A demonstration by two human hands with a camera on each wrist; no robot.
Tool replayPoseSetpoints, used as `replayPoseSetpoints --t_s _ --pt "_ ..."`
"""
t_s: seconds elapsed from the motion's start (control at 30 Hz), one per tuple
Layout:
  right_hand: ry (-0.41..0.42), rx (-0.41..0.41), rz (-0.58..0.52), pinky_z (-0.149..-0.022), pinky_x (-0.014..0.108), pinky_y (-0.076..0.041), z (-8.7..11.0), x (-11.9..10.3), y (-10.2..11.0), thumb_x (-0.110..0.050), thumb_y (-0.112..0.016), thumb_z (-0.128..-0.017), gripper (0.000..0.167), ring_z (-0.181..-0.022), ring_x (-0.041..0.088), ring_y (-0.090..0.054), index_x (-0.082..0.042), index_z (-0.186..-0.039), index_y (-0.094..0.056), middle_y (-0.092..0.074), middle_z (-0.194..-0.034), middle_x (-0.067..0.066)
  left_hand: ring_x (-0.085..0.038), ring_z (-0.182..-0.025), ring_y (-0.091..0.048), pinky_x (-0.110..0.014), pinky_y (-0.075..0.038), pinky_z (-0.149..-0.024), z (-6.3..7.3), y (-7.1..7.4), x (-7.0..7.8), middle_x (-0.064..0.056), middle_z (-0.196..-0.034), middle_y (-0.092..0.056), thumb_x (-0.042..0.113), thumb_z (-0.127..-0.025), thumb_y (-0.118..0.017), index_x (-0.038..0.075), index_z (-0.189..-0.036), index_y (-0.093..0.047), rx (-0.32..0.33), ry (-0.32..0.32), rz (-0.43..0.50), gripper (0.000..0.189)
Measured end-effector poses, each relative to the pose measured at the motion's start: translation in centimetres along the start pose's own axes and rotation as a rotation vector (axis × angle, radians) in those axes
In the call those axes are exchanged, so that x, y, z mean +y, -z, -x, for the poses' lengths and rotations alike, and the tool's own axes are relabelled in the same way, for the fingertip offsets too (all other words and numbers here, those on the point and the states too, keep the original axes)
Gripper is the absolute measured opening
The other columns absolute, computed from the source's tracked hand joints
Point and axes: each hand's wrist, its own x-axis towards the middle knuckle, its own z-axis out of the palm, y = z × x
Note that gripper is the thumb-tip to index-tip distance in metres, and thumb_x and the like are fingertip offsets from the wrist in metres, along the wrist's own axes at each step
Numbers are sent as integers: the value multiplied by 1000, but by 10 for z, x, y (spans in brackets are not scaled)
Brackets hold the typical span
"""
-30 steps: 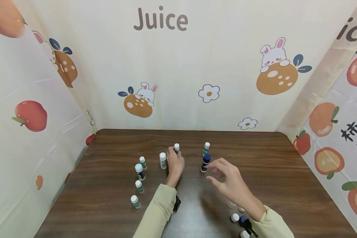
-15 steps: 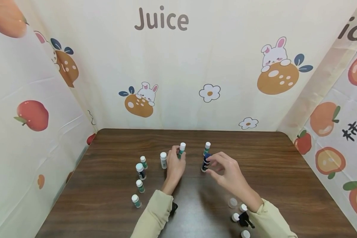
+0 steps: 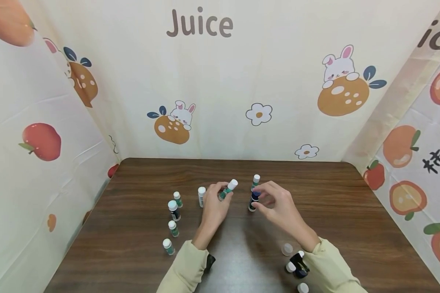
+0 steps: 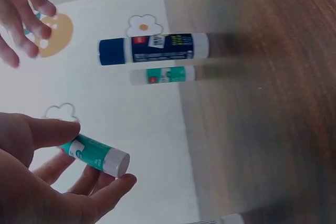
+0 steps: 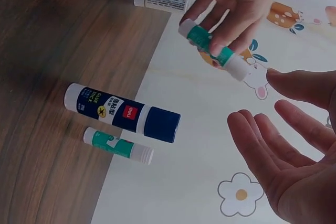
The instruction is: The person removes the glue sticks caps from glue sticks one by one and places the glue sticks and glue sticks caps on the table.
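Note:
My left hand pinches a small green glue stick with a white cap, tilted and raised off the table. In the right wrist view, the thumb of the left hand presses on its label. My right hand hovers beside a larger navy glue stick that stands upright. The right wrist view shows a gap between its spread fingers and the navy cap. Just behind the navy one stands another green glue stick, also upright. A white glue stick is left of my left hand.
Several glue sticks stand in a row at the left, among them a navy one with a white cap and a green one. By my right sleeve are a clear round piece and white-topped pieces. A printed curtain encloses the table.
My left hand has lifted the green glue stick, tipped it over to the right and drawn it nearer. The right hand has shifted slightly left, closer to the navy glue stick.

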Motion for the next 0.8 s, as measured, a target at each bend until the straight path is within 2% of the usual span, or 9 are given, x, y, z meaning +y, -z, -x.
replayPoseSetpoints --t_s 0.13,0.27,0.5,0.6,0.8 --pt "7 -7 -9 -60 28 -56 -3 0 -3 2 -80 -69 36 -74 17 -64 -8 -101 -66 -61 -91 -4 -23 -91 -56 -40 -44 -80 3 6 8 -4 -95 -62 8 -78 -75 11 -98 -70 -16 -22 -4 20" --pt "8 -20 -9 -59 25 -55 -8 -2 -6 2 -80 -70 38 -75 17 -63 -8 -103 -66 -61 -92 -3 -26 -95 -56 -42 -43 -83 6 12 14 -4 -99 -62 7 -78 -76 12 -97 -71 -41 -31 -5 21" --pt "-10 -59 -57 -59 31 -57 -14 -4 -9 2 -80 -71 37 -74 23 -64 -7 -103 -66 -61 -93 0 -22 -92 -55 -42 -43 -82 9 19 22 -3 -98 -63 6 -75 -77 12 -95 -72 -56 -104 -64 21" --pt "-6 -76 -66 -58 28 -56 -17 -5 -12 1 -80 -71 35 -73 21 -64 -6 -102 -66 -61 -93 2 -22 -90 -54 -40 -43 -80 10 21 25 -4 -97 -63 4 -74 -78 11 -94 -73 -68 -131 -87 21" --pt "33 -104 -81 -56 22 -54 -19 -6 -18 1 -79 -72 28 -73 16 -62 -7 -96 -67 -62 -90 1 -20 -88 -51 -36 -46 -75 15 27 31 -3 -95 -63 2 -74 -77 9 -94 -73 -109 -148 -150 22"
